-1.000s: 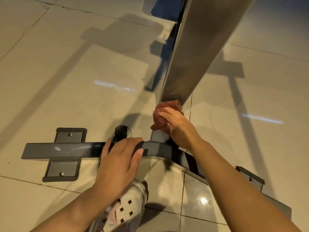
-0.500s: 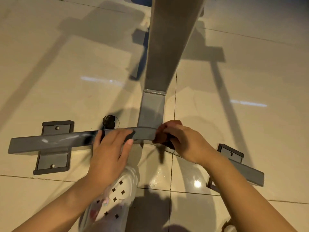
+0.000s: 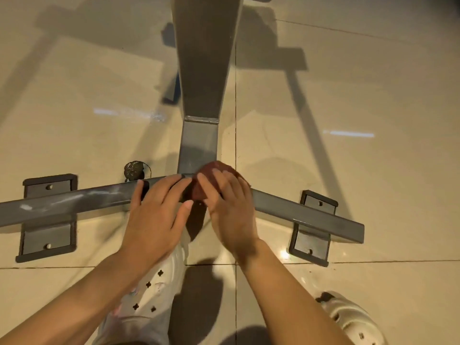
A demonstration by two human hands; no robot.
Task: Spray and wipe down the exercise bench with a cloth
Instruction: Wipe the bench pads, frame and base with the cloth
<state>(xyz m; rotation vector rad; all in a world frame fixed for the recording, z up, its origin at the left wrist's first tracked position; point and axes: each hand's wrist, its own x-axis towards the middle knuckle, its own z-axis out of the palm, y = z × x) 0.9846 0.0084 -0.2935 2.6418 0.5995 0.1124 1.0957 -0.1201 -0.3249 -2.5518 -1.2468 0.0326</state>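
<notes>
Head view, looking steeply down at a tiled floor (image 3: pixel 348 83). Grey metal crossbar (image 3: pixel 298 210) of the exercise bench frame running left to right, bolted through two dark foot plates, the left plate (image 3: pixel 47 217) and the right plate (image 3: pixel 312 230). Upright grey post (image 3: pixel 200 145) rising from the middle of the bar toward the camera's top edge.

Left hand (image 3: pixel 154 215) laid flat over the crossbar just left of the joint, fingers straight and spread, thumb toward the right, gripping nothing. Forearm reaching in from the lower left.

Right hand (image 3: pixel 229 207) spread over a reddish-brown cloth (image 3: pixel 211 170), pressing it onto the bar where the post meets it; fingers extended rather than curled, slightly blurred. Cloth bunched under the palm, its edge showing beyond the fingertips and touching the post's base. Forearm coming in from the lower right.

Hands nearly touching, thumb tips close together.

Small dark round object (image 3: pixel 134 169) on the floor just behind the bar, left of the post. White perforated clogs below: one (image 3: pixel 149 295) under the left forearm, one (image 3: pixel 353 319) at the lower right.
</notes>
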